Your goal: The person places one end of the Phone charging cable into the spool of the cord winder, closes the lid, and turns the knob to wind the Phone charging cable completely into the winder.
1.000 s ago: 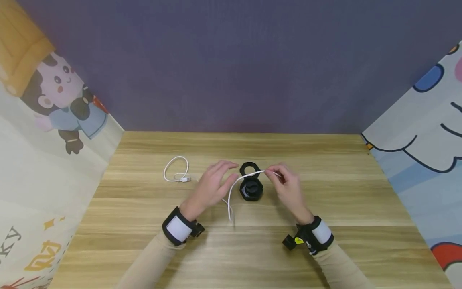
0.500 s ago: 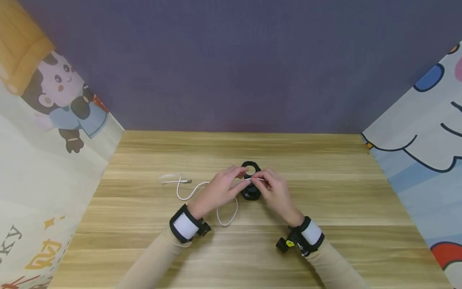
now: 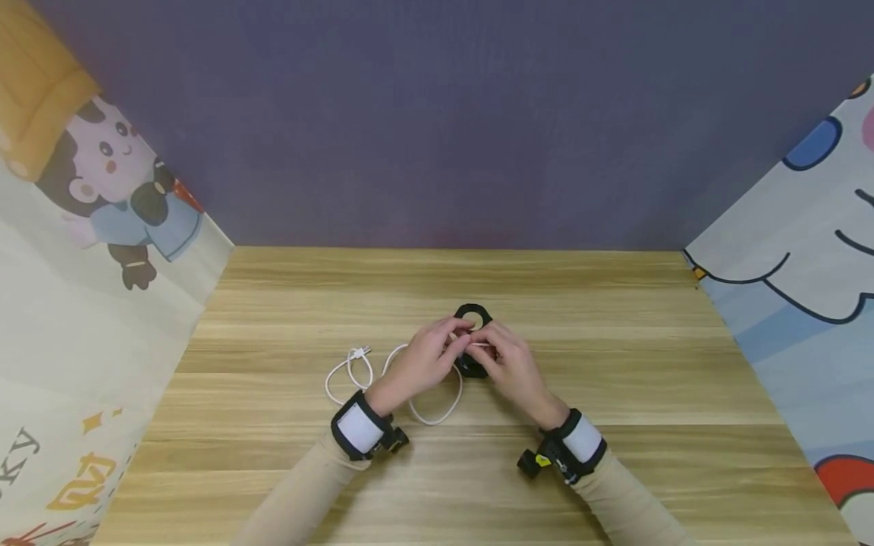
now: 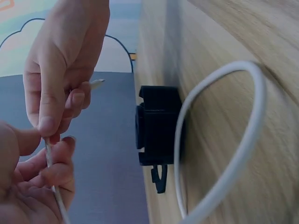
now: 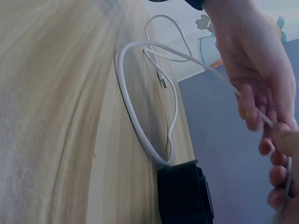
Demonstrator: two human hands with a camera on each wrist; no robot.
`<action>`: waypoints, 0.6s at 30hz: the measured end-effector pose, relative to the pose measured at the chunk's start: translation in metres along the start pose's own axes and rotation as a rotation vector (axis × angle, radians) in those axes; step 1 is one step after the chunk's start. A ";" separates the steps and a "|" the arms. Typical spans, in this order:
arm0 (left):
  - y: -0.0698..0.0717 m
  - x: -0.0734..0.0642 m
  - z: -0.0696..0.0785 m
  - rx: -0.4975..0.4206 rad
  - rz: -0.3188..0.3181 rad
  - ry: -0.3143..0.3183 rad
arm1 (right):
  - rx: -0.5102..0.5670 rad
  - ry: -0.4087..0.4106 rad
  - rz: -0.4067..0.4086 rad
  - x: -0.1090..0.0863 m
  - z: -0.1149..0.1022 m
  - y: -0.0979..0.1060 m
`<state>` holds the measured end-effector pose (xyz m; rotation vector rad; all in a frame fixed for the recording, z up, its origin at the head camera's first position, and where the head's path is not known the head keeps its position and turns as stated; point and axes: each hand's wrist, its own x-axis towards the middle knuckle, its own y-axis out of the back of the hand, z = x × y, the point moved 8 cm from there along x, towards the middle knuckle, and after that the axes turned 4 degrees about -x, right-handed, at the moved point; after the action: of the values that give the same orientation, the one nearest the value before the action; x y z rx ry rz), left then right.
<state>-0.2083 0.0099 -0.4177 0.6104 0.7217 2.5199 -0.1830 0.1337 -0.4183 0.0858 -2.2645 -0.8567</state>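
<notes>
My left hand [image 3: 425, 360] and right hand [image 3: 510, 368] meet above the table, both holding a thin white USB cable [image 4: 254, 126]. The right thumb and fingers pinch it, and a short white end [image 4: 96, 84] sticks out past them. Across the curled left fingers runs the cable, as the right wrist view also shows. Directly below the hands stands a black hexagonal case [image 4: 159, 126] with a flat black ring [image 3: 467, 309] at its far side. The hands partly cover the case in the head view. Left of them lies the USB plug [image 3: 359, 353].
The cable's slack lies in loose loops on the wooden table [image 3: 580, 303], around and left of the left forearm. A dark wall [image 3: 451, 129] rises behind the table. Printed panels stand at both sides.
The right hand has moved left with the cable and the left hand right, so they now meet over the case. The left fingers have gone from spread to holding the cable. The plug end has shifted.
</notes>
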 end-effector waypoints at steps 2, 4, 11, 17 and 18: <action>0.000 -0.001 -0.003 -0.020 0.004 0.007 | 0.010 -0.011 -0.024 0.000 0.003 -0.001; 0.001 -0.002 -0.005 -0.027 0.017 0.009 | 0.023 -0.028 -0.040 0.000 0.006 0.000; 0.004 -0.005 -0.012 -0.028 0.049 0.029 | 0.015 -0.030 -0.044 -0.001 0.015 0.006; 0.004 -0.006 -0.010 0.027 0.057 -0.023 | 0.016 -0.046 -0.058 -0.004 0.023 0.008; 0.004 -0.006 -0.009 0.045 0.059 -0.038 | 0.015 -0.049 -0.062 -0.004 0.025 0.009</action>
<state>-0.2094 -0.0001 -0.4243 0.7035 0.7594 2.5440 -0.1945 0.1555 -0.4289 0.1446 -2.3246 -0.8832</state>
